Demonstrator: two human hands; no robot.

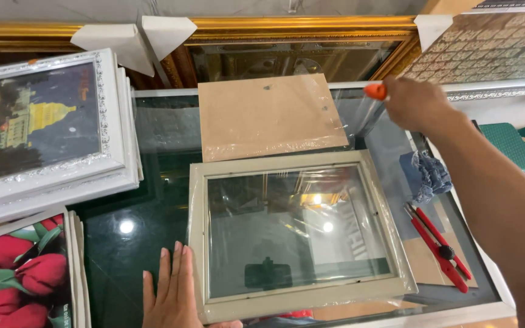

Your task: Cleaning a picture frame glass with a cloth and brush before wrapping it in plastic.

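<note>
Landmark: pale grey picture frame (299, 237) lying flat, glass in it, on the glass-topped counter (141, 218).
Left hand (174, 294): flat on the counter just beside the frame's near left corner, fingers (176, 267) straight and together, closed on nothing.
Right hand (414, 103): raised beyond the frame's far right corner, fingers curled tight around an orange-tipped tool (376, 91) (only the tip showing, kind hard to tell).
Backing board (268, 115): brown, flat, just beyond the frame's far edge, wrapped in clear film.
Red utility knives (437, 246): two, side by side, right of the frame, on a brown card.
Blue cloth (425, 175): crumpled, right of the frame's far right corner.
White-framed pictures (47, 127): stacked left of the frame, night building scene on top.
Tulip prints (22, 273): stacked at the near left, well apart from the frame.
Gilt frame (299, 27): beyond the backing board, leaning upright.
</note>
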